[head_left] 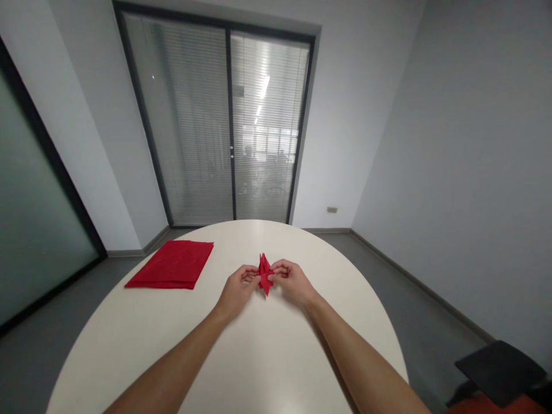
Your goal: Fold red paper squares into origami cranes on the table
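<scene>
Between my two hands is a small red folded piece [264, 270], paper or cloth, with pointed tips at its top and bottom. My left hand [241, 284] pinches its left side between thumb and fingers. On the other side, my right hand [292, 279] pinches the right edge in the same way. The piece is held close over the white table, and I cannot tell whether it touches the top. To the left lies a flat stack of red sheets [172, 264], apart from both hands.
The round white table [241, 356] fills the lower middle. Past its far edge stand glass doors with blinds [267, 132]. A black chair part [500, 371] shows at the lower right, beside the grey floor [425, 310].
</scene>
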`<state>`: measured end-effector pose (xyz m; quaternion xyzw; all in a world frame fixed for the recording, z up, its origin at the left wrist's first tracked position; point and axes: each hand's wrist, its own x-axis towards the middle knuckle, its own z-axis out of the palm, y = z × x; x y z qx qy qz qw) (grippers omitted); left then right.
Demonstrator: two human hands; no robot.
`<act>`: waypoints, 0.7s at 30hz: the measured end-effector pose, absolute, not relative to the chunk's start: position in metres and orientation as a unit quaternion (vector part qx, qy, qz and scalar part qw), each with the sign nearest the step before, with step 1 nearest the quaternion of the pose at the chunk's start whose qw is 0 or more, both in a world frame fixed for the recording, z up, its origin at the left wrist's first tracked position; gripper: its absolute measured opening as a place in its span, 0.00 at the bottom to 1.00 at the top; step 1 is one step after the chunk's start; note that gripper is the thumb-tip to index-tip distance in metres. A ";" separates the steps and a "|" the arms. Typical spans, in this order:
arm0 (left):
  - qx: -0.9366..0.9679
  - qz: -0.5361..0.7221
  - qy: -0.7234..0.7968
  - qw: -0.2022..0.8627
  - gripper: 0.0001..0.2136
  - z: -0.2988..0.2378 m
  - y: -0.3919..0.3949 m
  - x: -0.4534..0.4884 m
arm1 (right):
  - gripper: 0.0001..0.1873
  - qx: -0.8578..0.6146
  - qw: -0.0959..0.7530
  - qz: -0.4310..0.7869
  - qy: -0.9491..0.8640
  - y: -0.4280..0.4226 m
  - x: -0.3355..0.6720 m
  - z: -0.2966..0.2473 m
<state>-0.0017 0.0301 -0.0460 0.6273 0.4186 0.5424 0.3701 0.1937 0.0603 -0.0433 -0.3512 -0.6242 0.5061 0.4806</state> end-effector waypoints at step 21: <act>0.635 0.539 0.432 0.346 0.10 -0.041 0.031 -0.004 | 0.18 -0.380 0.450 0.435 -0.681 0.059 0.194 -0.038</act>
